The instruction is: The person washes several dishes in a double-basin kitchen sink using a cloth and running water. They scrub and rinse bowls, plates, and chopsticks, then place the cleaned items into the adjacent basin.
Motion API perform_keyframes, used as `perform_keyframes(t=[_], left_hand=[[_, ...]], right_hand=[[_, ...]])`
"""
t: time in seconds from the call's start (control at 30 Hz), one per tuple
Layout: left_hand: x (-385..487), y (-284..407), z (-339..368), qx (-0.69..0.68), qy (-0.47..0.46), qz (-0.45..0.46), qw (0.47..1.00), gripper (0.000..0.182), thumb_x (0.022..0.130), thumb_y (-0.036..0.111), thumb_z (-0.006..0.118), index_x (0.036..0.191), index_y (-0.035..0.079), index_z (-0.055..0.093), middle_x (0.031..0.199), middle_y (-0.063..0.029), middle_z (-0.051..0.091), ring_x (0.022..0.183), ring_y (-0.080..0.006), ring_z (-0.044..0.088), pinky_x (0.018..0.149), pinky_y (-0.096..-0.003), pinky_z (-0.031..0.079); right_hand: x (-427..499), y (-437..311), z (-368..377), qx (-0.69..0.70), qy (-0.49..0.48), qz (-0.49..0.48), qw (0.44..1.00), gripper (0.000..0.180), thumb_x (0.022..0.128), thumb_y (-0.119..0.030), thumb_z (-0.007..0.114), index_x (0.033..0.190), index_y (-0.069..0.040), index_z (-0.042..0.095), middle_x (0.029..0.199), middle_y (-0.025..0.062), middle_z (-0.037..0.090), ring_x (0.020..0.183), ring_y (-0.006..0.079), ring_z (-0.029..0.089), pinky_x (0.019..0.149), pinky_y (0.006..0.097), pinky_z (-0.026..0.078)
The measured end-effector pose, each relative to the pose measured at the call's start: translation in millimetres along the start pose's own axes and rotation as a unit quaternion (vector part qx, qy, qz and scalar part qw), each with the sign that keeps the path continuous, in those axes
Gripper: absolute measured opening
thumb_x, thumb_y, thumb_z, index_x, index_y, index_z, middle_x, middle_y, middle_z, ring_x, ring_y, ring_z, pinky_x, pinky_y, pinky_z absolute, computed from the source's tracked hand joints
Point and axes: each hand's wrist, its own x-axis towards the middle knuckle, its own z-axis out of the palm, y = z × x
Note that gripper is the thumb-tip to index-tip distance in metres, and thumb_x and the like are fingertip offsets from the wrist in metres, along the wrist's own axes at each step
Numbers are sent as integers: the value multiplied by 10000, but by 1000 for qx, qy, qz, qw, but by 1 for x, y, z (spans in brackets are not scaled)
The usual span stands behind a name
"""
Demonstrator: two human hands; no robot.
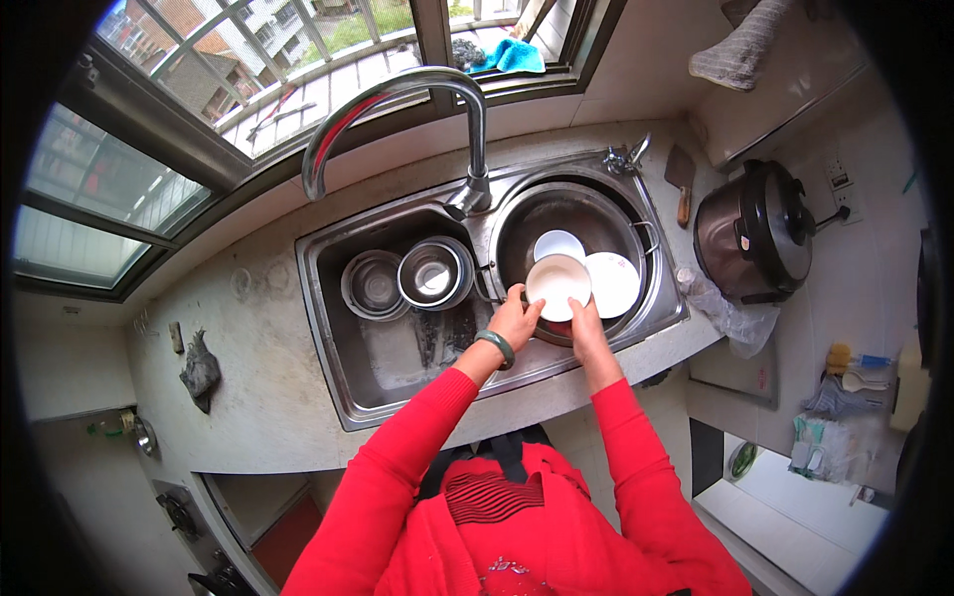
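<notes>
A white bowl [558, 287] is held between my two hands, over the near side of a large round metal pan in the right sink basin. My left hand [515, 322], with a green bangle at its wrist, grips the bowl's left edge. On the right edge lies my right hand [587, 328], its thumb at the rim. Behind the bowl, a smaller white bowl [559, 245] and a white plate [614, 284] rest in the metal pan [522, 216]. Stacked metal bowls [430, 274] and another stack of round metal dishes [373, 284] stand in the left basin.
A curved chrome faucet [477, 127] arches over the left basin [387, 372]. To the right are a cleaver-like spatula [681, 179], an electric pressure cooker [753, 231] and a clear plastic bag [734, 316]. A grey rag [200, 372] lies on the left counter [268, 417].
</notes>
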Motion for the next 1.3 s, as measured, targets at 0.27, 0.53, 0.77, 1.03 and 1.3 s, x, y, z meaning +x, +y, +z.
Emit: perform_keyframes(t=[0.27,0.53,0.77,1.03,1.3], left_hand=[[-42,-49,-16,-133,28,-81,987,363,838,148,539,1151,21,407,865,-88,573,674,-130,569,577,-261,462],[-90,-136,-71,-160,81,-217,960,327,811,148,540,1094,11,451,748,-86,593,624,-152,588,527,-278,444],[-76,-192,-91,-227,133,-300,917,350,805,157,542,1105,4,446,780,-104,589,635,-150,590,497,-276,431],[-29,-249,-83,48,199,-314,927,486,733,180,603,1146,-32,457,1048,-235,542,1006,-341,520,885,-383,406],[0,-263,-88,75,192,-361,910,496,741,166,575,1186,33,402,1219,-186,421,1148,-346,393,947,-435,343]], right_hand=[[121,16,-46,-336,34,0,941,392,815,-165,385,1156,26,376,966,215,563,735,244,617,501,322,509],[172,53,-58,-495,20,-18,869,356,796,-153,486,1080,45,401,787,190,597,569,252,611,443,322,494],[139,16,-35,-548,119,-140,816,345,786,-244,584,966,24,461,871,206,575,810,306,588,703,358,455],[-33,18,80,-162,-340,161,912,306,882,-238,503,1128,-55,495,979,64,573,869,142,569,727,265,476],[32,188,156,-368,-75,226,899,445,828,-161,523,1195,67,417,1118,166,531,1040,239,486,829,317,389]])
